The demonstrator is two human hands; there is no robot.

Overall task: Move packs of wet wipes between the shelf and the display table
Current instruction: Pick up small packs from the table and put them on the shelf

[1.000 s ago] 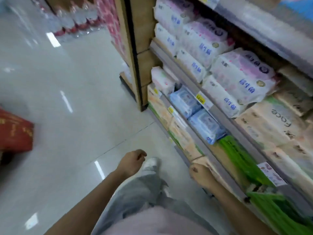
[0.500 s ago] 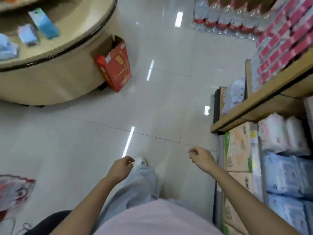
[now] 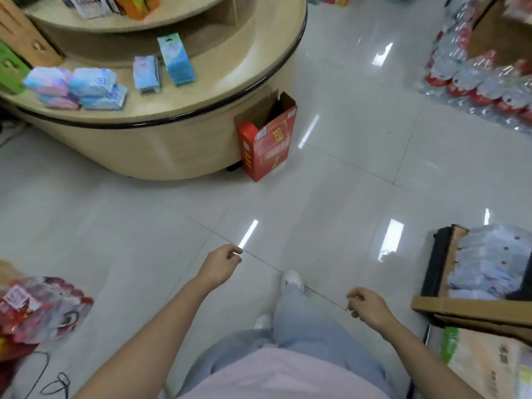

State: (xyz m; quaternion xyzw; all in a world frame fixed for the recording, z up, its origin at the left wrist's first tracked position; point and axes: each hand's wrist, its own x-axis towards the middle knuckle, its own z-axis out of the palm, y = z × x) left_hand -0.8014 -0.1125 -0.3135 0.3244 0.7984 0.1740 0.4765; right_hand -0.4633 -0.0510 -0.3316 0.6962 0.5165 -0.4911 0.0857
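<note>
Packs of wet wipes (image 3: 86,87) sit on display table (image 3: 230,67), upper left of frame; shelf (image 3: 472,308) at lower right. Left hand (image 3: 221,266) & right hand (image 3: 365,308), low centre, loosely curled, holding nothing. Prob. mid-task: some packs placed, none in transit, next pickup pending.

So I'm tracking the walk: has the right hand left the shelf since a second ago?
Yes: the right hand has drawn away from the shelf, out over the floor.

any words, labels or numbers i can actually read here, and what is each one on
None can be read.
red box: yellow print, too blurred.
wet wipe packs: blue marks, too blurred.
tag on bottle pack: too blurred.
carton: dark characters, too blurred.
</note>
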